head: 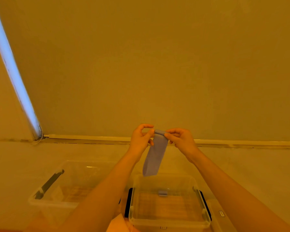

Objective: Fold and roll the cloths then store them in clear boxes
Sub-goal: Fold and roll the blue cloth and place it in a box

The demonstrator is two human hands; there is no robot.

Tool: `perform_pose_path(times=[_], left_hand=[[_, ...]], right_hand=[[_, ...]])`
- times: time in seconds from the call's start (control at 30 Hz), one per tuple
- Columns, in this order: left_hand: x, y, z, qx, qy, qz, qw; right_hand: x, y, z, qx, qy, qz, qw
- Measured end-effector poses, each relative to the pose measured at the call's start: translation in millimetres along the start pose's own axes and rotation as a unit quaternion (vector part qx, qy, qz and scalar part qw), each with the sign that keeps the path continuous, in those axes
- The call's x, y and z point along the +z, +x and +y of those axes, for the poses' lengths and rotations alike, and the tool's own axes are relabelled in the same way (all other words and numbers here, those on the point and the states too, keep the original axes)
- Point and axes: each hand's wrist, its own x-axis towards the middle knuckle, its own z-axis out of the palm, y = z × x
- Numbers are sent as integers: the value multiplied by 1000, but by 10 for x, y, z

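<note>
A narrow folded lilac cloth [155, 156] hangs in the air above the table, its top end curled into a small roll. My left hand [140, 139] pinches the left end of that roll and my right hand [181, 139] pinches the right end. Straight below stands a clear box [136, 198] with black side latches; one small rolled lilac cloth [162, 193] lies inside it near the far wall. A second clear box [40, 200] stands to the left, partly hidden by my left forearm.
A dark latch handle [49, 184] lies along the left box's rim. A pale cloth [117, 223] shows at the bottom edge between my arms. A white lid or tray [222, 215] lies right of the near box. The wall rises just behind the table.
</note>
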Motion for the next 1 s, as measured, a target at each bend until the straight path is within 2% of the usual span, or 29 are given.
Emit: perform_pose_path(times=[0.23, 0.6, 1.0], left_hand=[[85, -8, -99, 21, 5, 56, 998], [130, -69, -87, 9, -17, 21, 1000], [64, -29, -91, 32, 54, -4, 998]], right_hand=[[31, 1, 39, -5, 4, 5, 1000], [-55, 3, 75, -4, -5, 13, 1000], [-51, 22, 81, -3, -24, -27, 999]])
